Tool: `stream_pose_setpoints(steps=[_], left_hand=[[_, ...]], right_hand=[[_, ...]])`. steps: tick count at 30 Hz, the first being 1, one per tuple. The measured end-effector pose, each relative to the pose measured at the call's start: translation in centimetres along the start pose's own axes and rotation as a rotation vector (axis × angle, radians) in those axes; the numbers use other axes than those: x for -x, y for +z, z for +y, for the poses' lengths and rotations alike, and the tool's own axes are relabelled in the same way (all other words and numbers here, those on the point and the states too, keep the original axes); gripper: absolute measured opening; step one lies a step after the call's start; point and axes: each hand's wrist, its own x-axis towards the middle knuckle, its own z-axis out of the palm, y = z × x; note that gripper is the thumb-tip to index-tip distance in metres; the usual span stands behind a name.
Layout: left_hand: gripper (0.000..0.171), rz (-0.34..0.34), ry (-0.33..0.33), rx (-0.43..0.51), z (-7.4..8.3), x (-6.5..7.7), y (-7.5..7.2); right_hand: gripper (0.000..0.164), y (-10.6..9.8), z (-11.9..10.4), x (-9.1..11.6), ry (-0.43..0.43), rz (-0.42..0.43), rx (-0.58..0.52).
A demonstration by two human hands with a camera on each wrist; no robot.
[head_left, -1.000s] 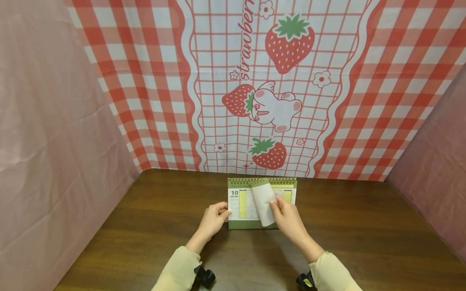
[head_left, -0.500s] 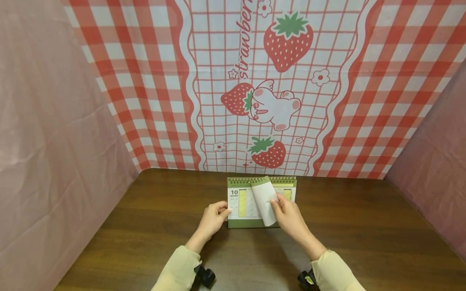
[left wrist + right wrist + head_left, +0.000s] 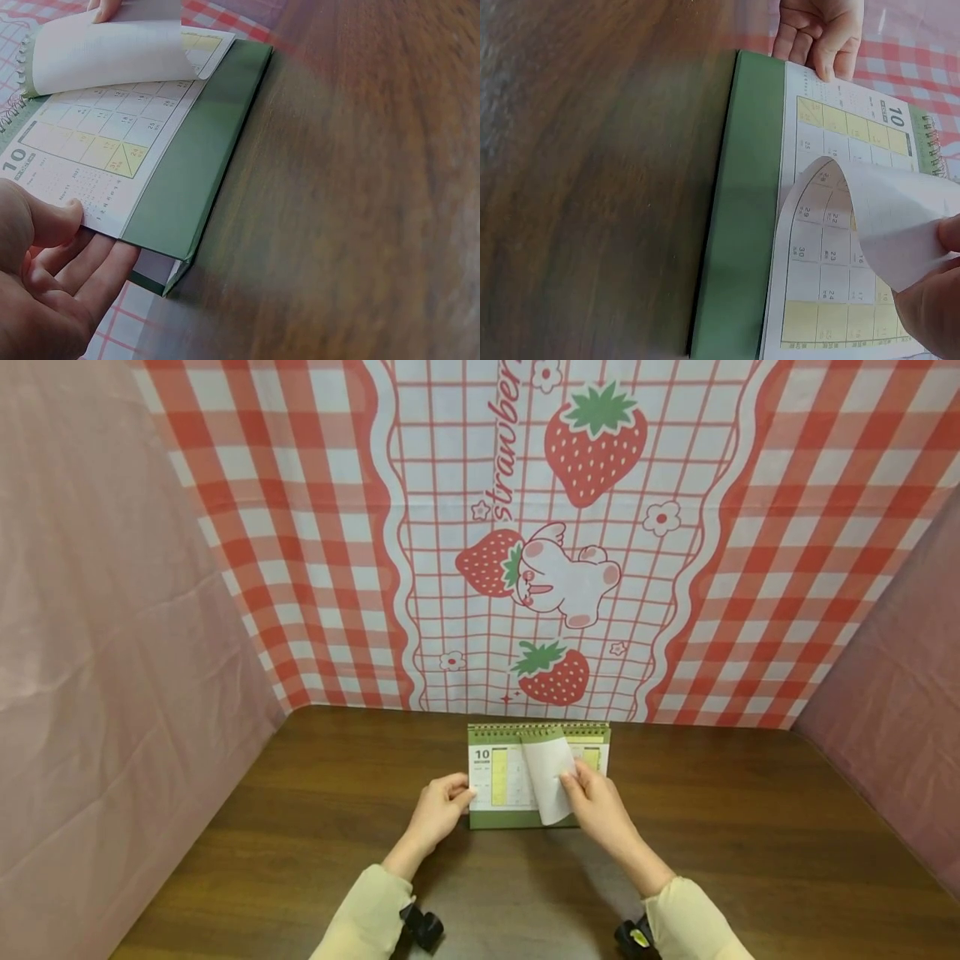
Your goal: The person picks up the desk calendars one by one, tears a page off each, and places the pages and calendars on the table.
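Note:
A green desk calendar (image 3: 487,819) with a spiral binding along its top stands near the back of the table, showing a page marked 10. At its left edge my left hand (image 3: 438,808) grips the side, thumb on the front and fingers behind, as the left wrist view shows. My right hand (image 3: 600,806) pinches a calendar page (image 3: 547,777) that is curled over toward the left, its blank white back outward. In the right wrist view this lifted page (image 3: 900,225) arches above the calendar grid, part of which it hides.
The brown wooden table (image 3: 300,877) spreads around the calendar. Right behind it hangs a red and white checked cloth (image 3: 337,568) with strawberry prints. Pink cloths (image 3: 112,652) close off both sides. Black wrist cameras (image 3: 423,931) are strapped on both sleeves.
The lifted page and my right hand have shifted slightly to the right. My left hand keeps its grip on the calendar's left edge.

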Motion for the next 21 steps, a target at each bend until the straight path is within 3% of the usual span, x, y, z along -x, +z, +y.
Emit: stream_pose_setpoints(steps=[21], left_hand=[[0.017,-0.007,0.002,-0.022,0.18,0.0,0.01]], right_hand=[[0.017,-0.7,0.1,0.02,-0.005,-0.008,0.012]])
